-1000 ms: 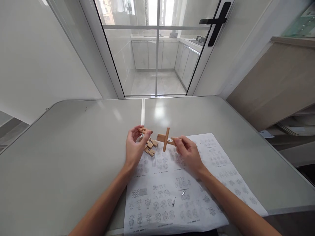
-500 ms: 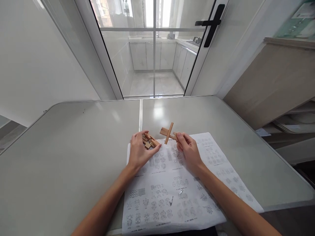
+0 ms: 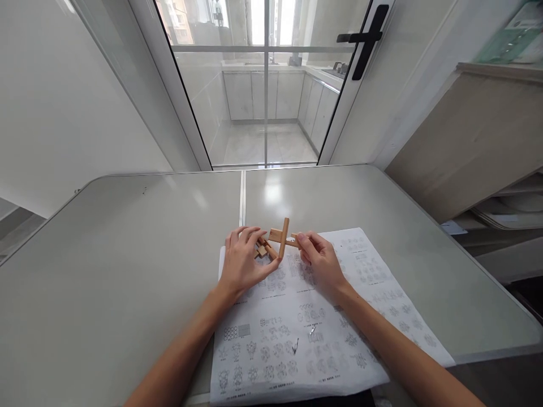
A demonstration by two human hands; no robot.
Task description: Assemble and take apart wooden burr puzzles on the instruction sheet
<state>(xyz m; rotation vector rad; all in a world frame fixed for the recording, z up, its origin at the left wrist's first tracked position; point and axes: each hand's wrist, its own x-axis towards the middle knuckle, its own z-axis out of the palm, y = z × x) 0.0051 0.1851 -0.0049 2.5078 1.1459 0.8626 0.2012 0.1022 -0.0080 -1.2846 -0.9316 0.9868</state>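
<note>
My left hand (image 3: 244, 257) is curved around a cluster of interlocked wooden puzzle pieces (image 3: 263, 250), its thumb along the near side. Part of that cluster is hidden by the fingers. Between thumb and fingers, my right hand (image 3: 319, 254) pinches the end of a cross-shaped pair of wooden puzzle pieces (image 3: 283, 237), one stick crossing a notched one. The cross is close beside the cluster, near the left thumb tip; whether they touch I cannot tell. Both hands are above a printed instruction sheet (image 3: 271, 316) covered in small diagrams.
The sheet lies on a pale grey table (image 3: 127, 271) with a seam down its middle. Beyond the far edge stands a glazed door (image 3: 266, 107) with a black handle (image 3: 367, 40). A wooden shelf unit (image 3: 479, 141) is on the right.
My right hand has moved left with the cross-shaped pieces, bringing them up to the cluster. The cross has turned a little. My left hand's fingers have shifted slightly rightward.
</note>
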